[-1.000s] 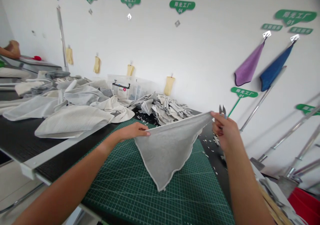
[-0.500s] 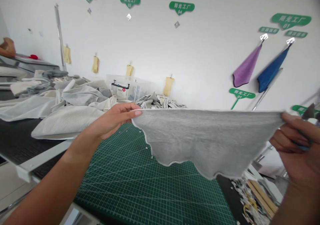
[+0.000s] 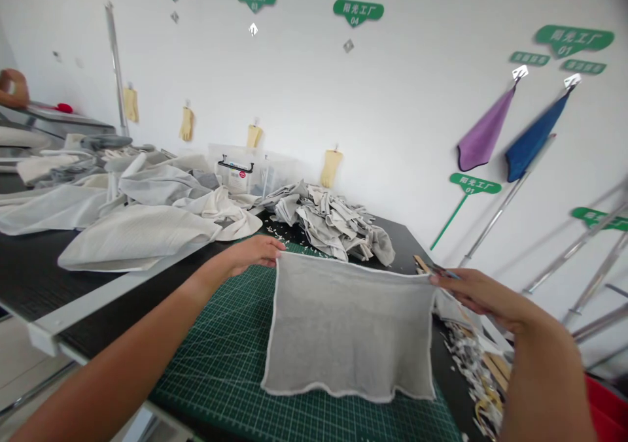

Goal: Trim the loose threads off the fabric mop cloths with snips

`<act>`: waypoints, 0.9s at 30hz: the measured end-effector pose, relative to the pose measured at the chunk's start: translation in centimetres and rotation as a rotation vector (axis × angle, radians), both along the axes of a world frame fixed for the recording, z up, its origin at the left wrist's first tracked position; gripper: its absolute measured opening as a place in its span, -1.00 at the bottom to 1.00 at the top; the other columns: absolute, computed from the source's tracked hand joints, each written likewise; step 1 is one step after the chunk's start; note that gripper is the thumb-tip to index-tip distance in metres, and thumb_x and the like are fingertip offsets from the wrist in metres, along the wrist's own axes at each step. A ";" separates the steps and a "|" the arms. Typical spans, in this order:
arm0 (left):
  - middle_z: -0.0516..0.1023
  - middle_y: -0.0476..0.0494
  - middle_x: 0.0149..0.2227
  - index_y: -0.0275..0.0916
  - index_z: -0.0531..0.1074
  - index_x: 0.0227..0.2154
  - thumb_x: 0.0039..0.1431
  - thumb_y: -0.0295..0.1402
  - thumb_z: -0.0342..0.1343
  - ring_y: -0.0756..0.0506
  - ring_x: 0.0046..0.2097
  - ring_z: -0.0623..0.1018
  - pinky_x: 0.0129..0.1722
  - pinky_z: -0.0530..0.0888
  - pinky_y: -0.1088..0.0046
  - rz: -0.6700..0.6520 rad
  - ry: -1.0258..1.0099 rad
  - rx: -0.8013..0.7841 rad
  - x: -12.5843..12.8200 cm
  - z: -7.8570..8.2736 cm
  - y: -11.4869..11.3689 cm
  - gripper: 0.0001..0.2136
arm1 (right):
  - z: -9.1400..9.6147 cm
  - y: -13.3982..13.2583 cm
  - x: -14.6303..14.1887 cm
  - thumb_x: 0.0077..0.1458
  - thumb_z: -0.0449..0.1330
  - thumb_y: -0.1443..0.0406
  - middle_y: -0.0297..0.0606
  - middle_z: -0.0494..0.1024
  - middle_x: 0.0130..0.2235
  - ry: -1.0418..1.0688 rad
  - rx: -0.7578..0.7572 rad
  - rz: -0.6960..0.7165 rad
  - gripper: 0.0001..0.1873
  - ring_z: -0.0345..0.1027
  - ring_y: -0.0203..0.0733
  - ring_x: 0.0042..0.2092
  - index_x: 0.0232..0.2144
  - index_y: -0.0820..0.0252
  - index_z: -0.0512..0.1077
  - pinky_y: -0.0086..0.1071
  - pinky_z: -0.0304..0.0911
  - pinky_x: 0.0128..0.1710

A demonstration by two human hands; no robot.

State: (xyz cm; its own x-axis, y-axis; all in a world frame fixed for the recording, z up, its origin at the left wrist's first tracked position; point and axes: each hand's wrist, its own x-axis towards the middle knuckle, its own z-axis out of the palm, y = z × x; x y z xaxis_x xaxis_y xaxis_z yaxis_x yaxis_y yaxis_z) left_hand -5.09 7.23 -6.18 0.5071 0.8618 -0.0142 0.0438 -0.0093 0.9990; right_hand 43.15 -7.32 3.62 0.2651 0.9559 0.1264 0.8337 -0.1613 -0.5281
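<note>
A grey rectangular cloth (image 3: 350, 327) with a pale edge hangs stretched between my two hands, above a green cutting mat (image 3: 220, 357). My left hand (image 3: 258, 252) pinches its upper left corner. The upper right corner is gripped by my right hand (image 3: 483, 291), which also holds a small tool with a metal blade and a bit of blue (image 3: 444, 272), perhaps thread snips. Most of that tool is hidden by the fingers. The cloth's lower edge is wavy and hangs close over the mat.
Loose grey cloths (image 3: 137, 233) lie heaped at left, and a crumpled pile of cloths (image 3: 333, 220) sits behind the mat. A clear plastic box (image 3: 235, 170) stands near the wall. Scraps (image 3: 473, 363) litter the right side, with a red container (image 3: 606, 406) beyond.
Both hands have lowered, and the right one has moved inward to the left. The cloth now hangs lower and fuller, less stretched sideways, exposing the pile behind it.
</note>
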 end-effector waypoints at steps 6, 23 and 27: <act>0.54 -0.07 -0.39 -0.26 0.49 -0.30 -0.21 -0.31 0.34 -0.10 -0.28 0.54 -0.17 0.50 0.35 0.090 0.122 -0.088 0.9 -4.5 1.4 -0.67 | -5.4 5.9 -1.5 0.06 0.23 0.06 -0.48 0.06 -0.78 0.135 -0.423 0.118 -0.56 -0.16 -0.41 -0.71 -0.67 0.13 0.20 -0.45 -0.27 -0.66; 0.49 -0.02 -0.54 -0.29 0.50 -0.47 -0.17 -0.23 0.32 -0.01 -0.46 0.44 -0.42 0.35 0.50 0.195 0.194 0.077 2.0 -8.5 3.0 -0.76 | -13.5 12.2 -19.1 0.14 0.15 0.10 -0.32 0.55 -0.33 0.072 0.104 0.511 -0.73 0.37 -0.16 -0.27 -0.34 0.14 0.53 -0.39 0.12 -0.28; 0.50 -0.02 -0.51 -0.29 0.47 -0.41 -0.08 -0.16 0.28 -0.02 -0.44 0.46 -0.37 0.38 0.48 0.221 0.112 0.177 2.8 -9.4 3.6 -0.72 | -15.2 13.2 -22.1 0.13 0.17 0.10 -0.30 0.56 -0.29 0.136 0.165 0.443 -0.76 0.38 -0.13 -0.24 -0.28 0.09 0.51 -0.37 0.14 -0.25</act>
State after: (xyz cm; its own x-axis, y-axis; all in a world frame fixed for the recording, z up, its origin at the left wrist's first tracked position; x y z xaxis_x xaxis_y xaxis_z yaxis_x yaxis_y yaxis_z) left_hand -2.27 10.87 -15.58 0.3108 0.9452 0.1004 0.1740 -0.1604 0.9716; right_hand 21.08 5.89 -11.58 -0.1378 0.9507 0.2780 0.7250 0.2880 -0.6257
